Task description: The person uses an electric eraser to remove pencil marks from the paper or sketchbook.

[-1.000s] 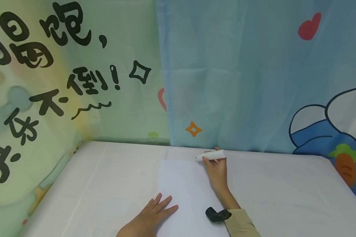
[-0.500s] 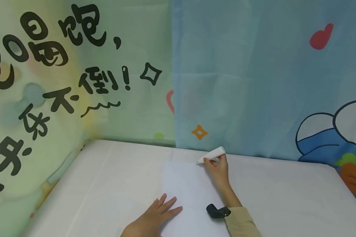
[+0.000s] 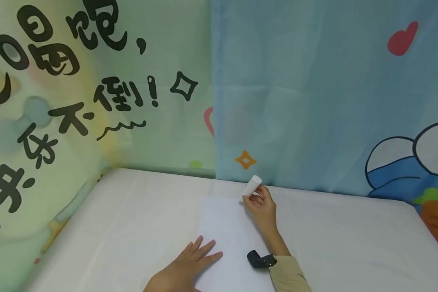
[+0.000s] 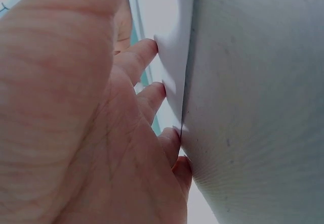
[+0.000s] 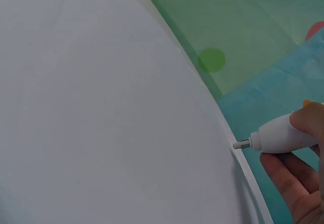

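A sheet of white paper (image 3: 219,221) lies on the white-covered table. My left hand (image 3: 186,265) rests on its left part with the fingers spread; in the left wrist view the fingertips (image 4: 158,90) touch the paper near its edge. My right hand (image 3: 264,211) is over the paper's far right corner. It grips a thick white pen-shaped tool (image 3: 252,185) between thumb and fingers, tilted with its narrow end down. The right wrist view shows the tool's (image 5: 283,134) slim metal neck and small pale tip right at the edge of the white surface. The palm side is partly hidden.
A black wrist camera (image 3: 260,260) sits on the right forearm by a tan sleeve (image 3: 290,275). Behind the table (image 3: 332,235) hang a green cloth (image 3: 160,134) with large black characters and a blue cloth (image 3: 295,101) with cartoon prints.
The white tool has swung from nearly level to steeply tilted, its thick end going up and left. The right hand shifted a little left. The left hand stays on the paper.
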`<state>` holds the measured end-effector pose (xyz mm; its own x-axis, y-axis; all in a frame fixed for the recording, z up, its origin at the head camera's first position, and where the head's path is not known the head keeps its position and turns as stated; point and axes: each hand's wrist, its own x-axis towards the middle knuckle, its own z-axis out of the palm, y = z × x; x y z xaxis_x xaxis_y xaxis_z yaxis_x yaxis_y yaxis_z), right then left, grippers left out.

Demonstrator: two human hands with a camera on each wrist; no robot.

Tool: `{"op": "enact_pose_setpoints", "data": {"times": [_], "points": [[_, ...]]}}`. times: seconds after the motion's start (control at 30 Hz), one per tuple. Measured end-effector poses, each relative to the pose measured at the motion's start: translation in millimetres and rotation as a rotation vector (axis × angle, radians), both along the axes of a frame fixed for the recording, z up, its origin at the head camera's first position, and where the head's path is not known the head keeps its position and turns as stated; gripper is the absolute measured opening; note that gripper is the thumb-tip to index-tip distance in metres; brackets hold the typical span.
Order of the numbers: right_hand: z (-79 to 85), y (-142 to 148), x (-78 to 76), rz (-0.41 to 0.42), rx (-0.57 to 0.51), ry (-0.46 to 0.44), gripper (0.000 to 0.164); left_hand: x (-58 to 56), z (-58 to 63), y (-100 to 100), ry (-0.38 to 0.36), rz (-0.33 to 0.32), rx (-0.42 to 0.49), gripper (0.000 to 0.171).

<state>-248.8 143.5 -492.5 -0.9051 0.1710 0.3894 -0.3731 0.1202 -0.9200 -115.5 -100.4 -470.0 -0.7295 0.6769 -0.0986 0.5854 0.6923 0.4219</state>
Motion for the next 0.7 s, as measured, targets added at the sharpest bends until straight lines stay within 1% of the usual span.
{"op": "enact_pose_setpoints", "data": {"times": [0.1,0.2,0.33,0.43,0.6,0.7], "points": [[-1.0,-1,0.8,0.006,0.066,0.046,0.046,-0.7,-0.8,-1,0.023,-0.009,-0.008,0.093],[-1.9,1,0.6,-0.015,0.075,0.065,0.046,-0.3,-1.7,0,0.020,-0.013,-0.009,0.093],[-2.7,1,-0.4,-0.026,0.067,0.039,0.047,1.1,-3.1,-1,-0.028,0.007,-0.001,0.092],[-1.0,1,0.0,-0.013,0.063,0.015,0.047,1.4,-3.5,-1,-0.040,0.013,0.003,0.093],[18.4,-2,12.4,0.013,0.076,0.017,0.044,1.7,-1.3,0,-0.040,0.008,0.005,0.092],[27.1,-2,17.8,0.019,0.088,0.011,0.042,1.8,0.3,0,-0.007,-0.007,-0.001,0.092]]}}
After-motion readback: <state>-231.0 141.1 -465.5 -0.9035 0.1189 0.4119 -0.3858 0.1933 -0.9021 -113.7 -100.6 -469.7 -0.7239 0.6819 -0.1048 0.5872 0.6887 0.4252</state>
